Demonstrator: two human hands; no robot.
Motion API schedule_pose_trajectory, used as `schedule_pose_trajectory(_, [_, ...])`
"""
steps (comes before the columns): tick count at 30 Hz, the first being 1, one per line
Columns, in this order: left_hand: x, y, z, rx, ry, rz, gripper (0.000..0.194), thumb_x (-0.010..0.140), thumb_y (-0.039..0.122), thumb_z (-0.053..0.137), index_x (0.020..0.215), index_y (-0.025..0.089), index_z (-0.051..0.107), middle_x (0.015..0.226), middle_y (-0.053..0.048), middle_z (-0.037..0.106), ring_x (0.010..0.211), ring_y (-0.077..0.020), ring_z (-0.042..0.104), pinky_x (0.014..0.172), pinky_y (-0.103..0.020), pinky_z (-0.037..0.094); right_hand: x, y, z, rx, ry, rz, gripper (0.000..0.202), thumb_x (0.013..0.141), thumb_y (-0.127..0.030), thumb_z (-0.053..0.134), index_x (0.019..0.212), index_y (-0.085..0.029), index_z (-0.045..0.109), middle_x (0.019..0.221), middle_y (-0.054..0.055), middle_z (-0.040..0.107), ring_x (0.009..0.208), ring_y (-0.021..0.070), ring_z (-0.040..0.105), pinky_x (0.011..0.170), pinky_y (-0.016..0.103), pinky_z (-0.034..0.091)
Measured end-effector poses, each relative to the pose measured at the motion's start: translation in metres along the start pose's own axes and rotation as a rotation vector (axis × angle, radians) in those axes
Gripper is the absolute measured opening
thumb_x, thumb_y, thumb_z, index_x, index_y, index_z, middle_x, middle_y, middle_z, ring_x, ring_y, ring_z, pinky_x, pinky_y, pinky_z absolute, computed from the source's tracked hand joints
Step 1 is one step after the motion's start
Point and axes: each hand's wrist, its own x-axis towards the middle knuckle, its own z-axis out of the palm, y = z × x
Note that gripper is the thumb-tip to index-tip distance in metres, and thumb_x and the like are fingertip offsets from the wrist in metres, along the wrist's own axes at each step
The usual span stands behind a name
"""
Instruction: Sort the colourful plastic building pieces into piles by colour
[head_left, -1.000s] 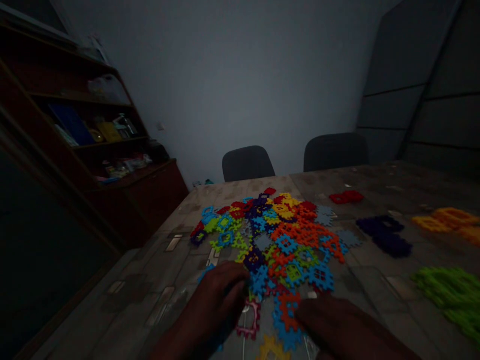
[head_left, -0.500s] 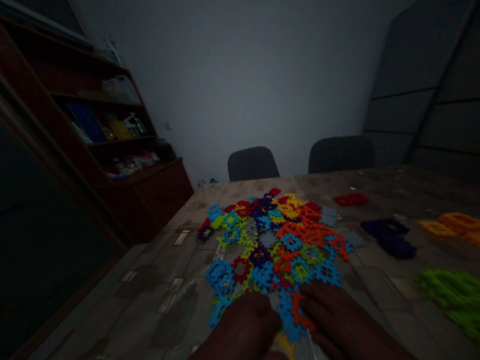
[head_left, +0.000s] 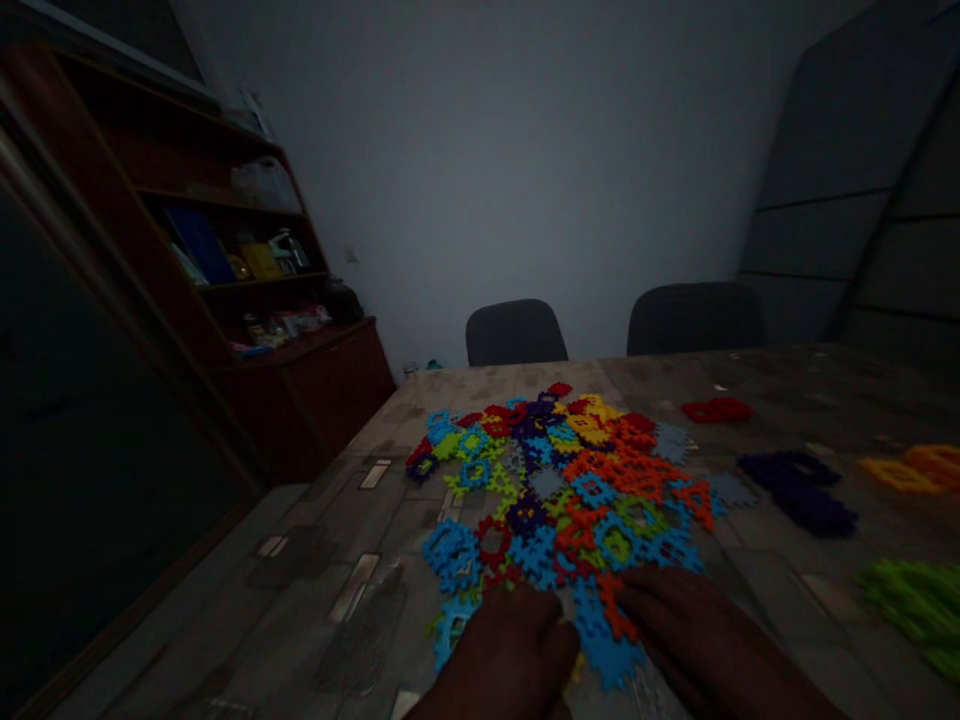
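A heap of colourful plastic interlocking toy pieces [head_left: 547,485] lies on the table in front of me, in blue, red, orange, green, yellow, purple and grey. My left hand [head_left: 517,635] is at the near edge of the heap with its fingers curled in. What it holds, if anything, is hidden, though a bit of a yellow piece [head_left: 577,667] shows beside it. My right hand [head_left: 686,615] rests low over the near right side, fingers stretched out and close to an orange piece [head_left: 616,608]. Between the hands lie blue pieces [head_left: 604,640].
Sorted piles sit to the right: red pieces [head_left: 716,410], dark purple pieces [head_left: 799,490], yellow-orange pieces [head_left: 907,472] and green pieces [head_left: 915,600]. A patterned cloth covers the table [head_left: 300,600]. Two grey chairs [head_left: 517,332] stand behind it; a wooden shelf unit [head_left: 300,400] is at left.
The view has shifted slightly, so everything sits a little further right and lower. Less of the yellow piece shows beside my left hand. My right hand stays at the same part of the heap.
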Motion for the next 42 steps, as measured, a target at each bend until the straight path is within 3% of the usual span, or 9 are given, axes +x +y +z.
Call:
schedule_pose_trajectory(4, [-0.004,-0.009,-0.038,-0.236,0.019,-0.086,0.024,0.082,0.011,0.083,0.094,0.022,0.065,0.108,-0.002,0.073,0.096,-0.0234,0.069,0.081,-0.032,0.052,-0.009,0.006,-0.003,0.086,-0.009,0.081,0.027,0.098,-0.022,0.061,0.122,-0.027,0.071,0.116,0.007,0.082,0.098,0.0227,0.08,0.082,0.03,0.065])
schedule_pose_trajectory(7, [-0.005,-0.024,-0.05,-0.413,0.123,-0.139,0.015,0.093,0.009,0.072,0.099,0.023,0.067,0.109,-0.001,0.073,0.102,-0.0209,0.068,0.09,-0.031,0.053,-0.01,0.013,-0.012,0.145,-0.079,0.214,0.023,0.105,-0.026,0.051,0.114,-0.028,0.072,0.11,0.007,0.081,0.094,0.0231,0.079,0.079,0.033,0.064])
schedule_pose_trajectory(11, [-0.002,-0.047,-0.041,-0.352,0.239,-0.157,0.022,0.098,0.011,0.058,0.114,0.021,0.069,0.121,-0.009,0.075,0.113,-0.0275,0.069,0.1,-0.042,0.056,-0.003,0.017,-0.024,0.174,-0.157,0.307,0.032,0.106,-0.025,0.042,0.098,-0.026,0.073,0.099,0.008,0.08,0.084,0.0241,0.077,0.074,0.038,0.063])
schedule_pose_trajectory(16, [0.001,-0.058,-0.021,-0.31,0.249,-0.122,0.044,0.094,0.011,0.059,0.137,0.019,0.063,0.142,-0.015,0.07,0.131,-0.0321,0.065,0.112,-0.053,0.053,-0.003,0.008,-0.019,0.208,-0.164,0.222,0.028,0.103,-0.023,0.051,0.119,-0.024,0.073,0.118,0.012,0.079,0.103,0.0262,0.076,0.086,0.038,0.063])
schedule_pose_trajectory(19, [0.0,-0.061,-0.017,-0.286,0.263,-0.116,0.048,0.092,0.01,0.06,0.14,0.018,0.062,0.143,-0.018,0.069,0.133,-0.0327,0.065,0.113,-0.054,0.052,-0.009,0.002,-0.012,0.212,-0.205,0.153,0.041,0.093,-0.018,0.062,0.133,-0.023,0.069,0.134,0.014,0.075,0.117,0.0281,0.073,0.095,0.038,0.061])
schedule_pose_trajectory(23, [0.001,-0.065,-0.016,-0.257,0.292,-0.114,0.042,0.091,0.01,0.062,0.132,0.018,0.069,0.14,-0.018,0.071,0.129,-0.0332,0.067,0.109,-0.052,0.056,-0.016,-0.001,-0.007,0.226,-0.222,0.116,0.049,0.082,-0.011,0.063,0.13,-0.02,0.07,0.138,0.016,0.071,0.121,0.0304,0.069,0.1,0.04,0.057])
schedule_pose_trajectory(29, [0.003,-0.066,-0.015,-0.244,0.348,-0.087,0.035,0.093,0.008,0.057,0.123,0.017,0.072,0.134,-0.018,0.073,0.124,-0.0333,0.07,0.105,-0.052,0.058,-0.006,-0.008,-0.02,0.312,-0.331,0.165,0.012,0.094,-0.021,0.065,0.101,-0.024,0.074,0.113,0.01,0.075,0.103,0.0266,0.068,0.09,0.038,0.054])
schedule_pose_trajectory(35, [0.005,-0.061,-0.013,-0.259,0.38,-0.028,0.037,0.095,0.009,0.054,0.129,0.017,0.068,0.132,-0.016,0.075,0.122,-0.0309,0.071,0.104,-0.049,0.059,0.003,-0.007,-0.022,0.308,-0.468,0.218,0.015,0.102,-0.028,0.061,0.095,-0.022,0.073,0.101,0.009,0.073,0.093,0.0253,0.067,0.08,0.037,0.051])
schedule_pose_trajectory(42, [0.007,-0.044,-0.005,-0.271,0.405,0.029,0.048,0.101,0.01,0.052,0.147,0.025,0.055,0.144,-0.011,0.07,0.137,-0.0287,0.062,0.119,-0.055,0.048,-0.003,0.018,-0.011,0.299,-0.221,0.342,0.026,0.106,-0.021,0.041,0.101,-0.022,0.066,0.1,0.009,0.073,0.091,0.0241,0.068,0.082,0.04,0.053])
